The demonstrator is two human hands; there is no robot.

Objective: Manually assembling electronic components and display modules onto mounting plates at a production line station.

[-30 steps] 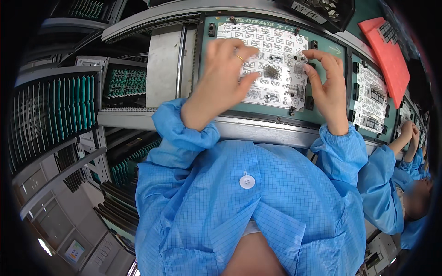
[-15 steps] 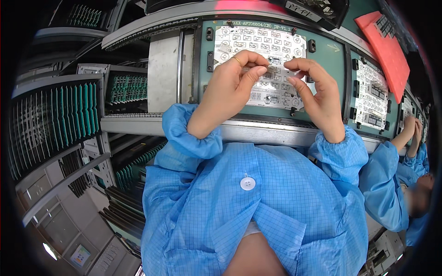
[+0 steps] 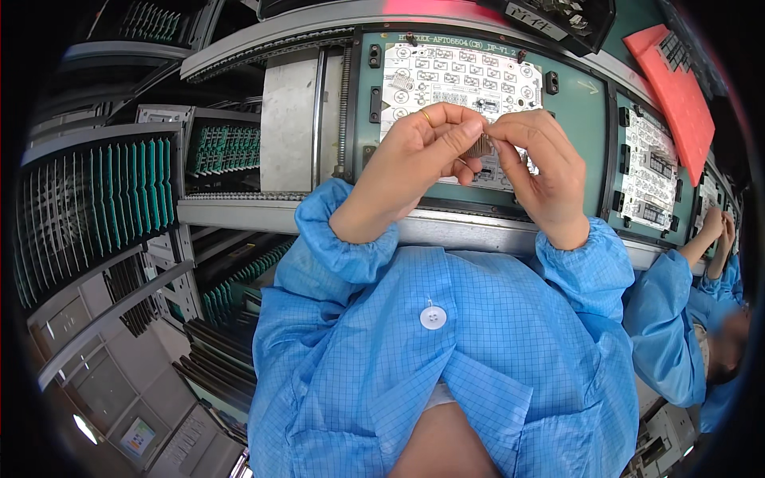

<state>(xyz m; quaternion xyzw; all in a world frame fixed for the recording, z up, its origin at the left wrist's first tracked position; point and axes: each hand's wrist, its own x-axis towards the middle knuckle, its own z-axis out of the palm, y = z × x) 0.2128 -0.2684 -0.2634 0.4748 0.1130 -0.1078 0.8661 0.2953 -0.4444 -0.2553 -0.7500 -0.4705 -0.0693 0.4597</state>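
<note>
Over a white printed circuit board (image 3: 443, 79) in a green carrier (image 3: 575, 123), my two hands meet fingertip to fingertip. Thumb and fingers of my left hand (image 3: 421, 158) are closed on a small brownish strip with rows of thin metal pins (image 3: 480, 148). My right hand (image 3: 550, 163) pinches with thumb and forefinger at the upper right end of that strip; whatever lies between those fingertips is too small to make out. Both hands cover the lower middle of the board.
To the right, a second board (image 3: 647, 167) lies in its carrier beside a red foam block (image 3: 673, 99). A black parts bin (image 3: 562, 22) stands at the back. Racks of green boards (image 3: 100, 207) fill the left. At far right another person's hands (image 3: 719, 227) work.
My right hand has moved left and its fingertips have closed beside the left hand's. My left hand has shifted slightly right and down. The whole view has shifted a little.
</note>
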